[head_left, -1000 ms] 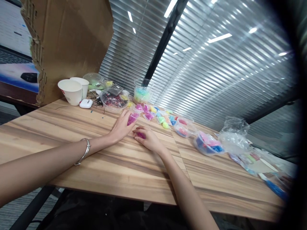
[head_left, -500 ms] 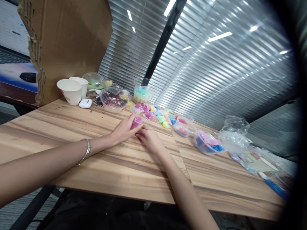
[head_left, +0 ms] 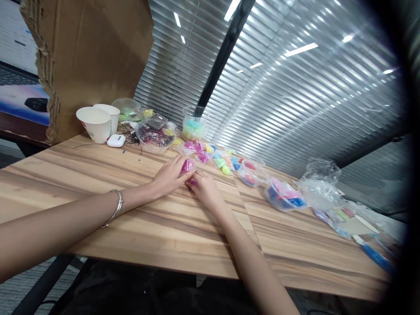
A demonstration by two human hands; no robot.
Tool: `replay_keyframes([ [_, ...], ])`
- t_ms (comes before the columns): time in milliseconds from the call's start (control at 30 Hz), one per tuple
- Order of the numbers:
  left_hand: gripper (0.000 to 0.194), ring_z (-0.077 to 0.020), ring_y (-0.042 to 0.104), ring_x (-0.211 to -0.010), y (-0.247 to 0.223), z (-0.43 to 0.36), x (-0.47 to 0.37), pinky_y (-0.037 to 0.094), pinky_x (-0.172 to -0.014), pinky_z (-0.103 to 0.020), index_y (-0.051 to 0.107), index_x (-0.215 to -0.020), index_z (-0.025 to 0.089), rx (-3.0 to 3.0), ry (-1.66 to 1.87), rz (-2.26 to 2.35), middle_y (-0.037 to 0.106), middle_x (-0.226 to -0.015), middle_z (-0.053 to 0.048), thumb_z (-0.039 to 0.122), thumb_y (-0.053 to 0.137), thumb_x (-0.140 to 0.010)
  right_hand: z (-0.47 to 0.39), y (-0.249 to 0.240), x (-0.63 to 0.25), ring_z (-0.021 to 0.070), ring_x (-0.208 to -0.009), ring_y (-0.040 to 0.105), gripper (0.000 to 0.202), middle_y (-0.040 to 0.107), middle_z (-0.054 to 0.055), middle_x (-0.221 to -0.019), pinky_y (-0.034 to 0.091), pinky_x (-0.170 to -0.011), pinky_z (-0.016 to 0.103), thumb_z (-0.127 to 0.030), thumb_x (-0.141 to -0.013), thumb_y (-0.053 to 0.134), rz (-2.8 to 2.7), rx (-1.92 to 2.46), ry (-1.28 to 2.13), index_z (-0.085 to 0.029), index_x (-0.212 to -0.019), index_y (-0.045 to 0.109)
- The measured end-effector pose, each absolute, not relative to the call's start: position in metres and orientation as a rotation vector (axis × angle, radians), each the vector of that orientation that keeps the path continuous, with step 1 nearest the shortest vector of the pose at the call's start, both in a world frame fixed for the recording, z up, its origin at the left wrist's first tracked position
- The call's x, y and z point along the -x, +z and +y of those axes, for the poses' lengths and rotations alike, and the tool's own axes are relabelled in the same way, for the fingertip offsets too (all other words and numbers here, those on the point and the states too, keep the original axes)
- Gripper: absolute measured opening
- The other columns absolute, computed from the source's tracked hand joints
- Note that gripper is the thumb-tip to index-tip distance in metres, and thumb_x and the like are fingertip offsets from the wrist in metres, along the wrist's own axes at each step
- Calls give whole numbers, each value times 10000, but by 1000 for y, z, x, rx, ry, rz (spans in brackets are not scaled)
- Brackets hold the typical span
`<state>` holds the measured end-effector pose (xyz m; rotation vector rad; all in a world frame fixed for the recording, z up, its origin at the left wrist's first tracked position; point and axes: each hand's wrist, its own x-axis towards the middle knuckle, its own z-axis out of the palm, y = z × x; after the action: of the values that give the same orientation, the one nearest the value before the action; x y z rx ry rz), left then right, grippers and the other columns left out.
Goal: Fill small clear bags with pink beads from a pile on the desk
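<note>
Near the middle of the wooden table (head_left: 138,236), my left hand (head_left: 170,176) is closed on a small clear bag of purple-pink beads (head_left: 187,166). My right hand (head_left: 206,189) meets it from the right, its fingers bent and pressed on the lower end of the same bag. Much of the bag is covered by the fingers. Just beyond the hands lie several small bags of pink, yellow, green and blue pieces (head_left: 203,157).
Paper cups (head_left: 95,126), a white case (head_left: 116,140) and a clear bowl (head_left: 155,136) stand at the back left. A clear cup (head_left: 194,124) is behind the bags. Tubs (head_left: 284,197), crumpled plastic (head_left: 320,188) and a blue-handled tool (head_left: 377,258) lie to the right.
The hands stay together at the same spot. The bag's purple-pink top has tilted slightly, and the fingers have shifted a little on it.
</note>
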<state>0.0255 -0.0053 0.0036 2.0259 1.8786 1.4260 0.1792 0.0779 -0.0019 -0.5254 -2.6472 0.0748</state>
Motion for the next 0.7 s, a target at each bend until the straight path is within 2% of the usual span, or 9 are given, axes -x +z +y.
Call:
replay_keyframes([
  [300, 518, -241, 495, -1141, 2, -5, -23, 411, -994, -390, 410, -1306, 222, -2019, 1446, 1929, 514, -1222, -85, 395, 553, -839, 78, 4, -181, 211, -889, 532, 88, 615, 64, -867, 409, -808, 314, -218, -884, 560, -2564, 558, 6, -168, -817, 589],
  [700, 431, -226, 523, -1084, -2, -2, -21, 426, -972, -375, 481, -1221, 223, -2021, 1425, 1941, 526, -1148, -69, 361, 568, -822, 78, 6, -181, 218, -886, 539, 87, 611, 61, -876, 409, -807, 327, -200, -894, 527, -2491, 589, -11, -172, -855, 600],
])
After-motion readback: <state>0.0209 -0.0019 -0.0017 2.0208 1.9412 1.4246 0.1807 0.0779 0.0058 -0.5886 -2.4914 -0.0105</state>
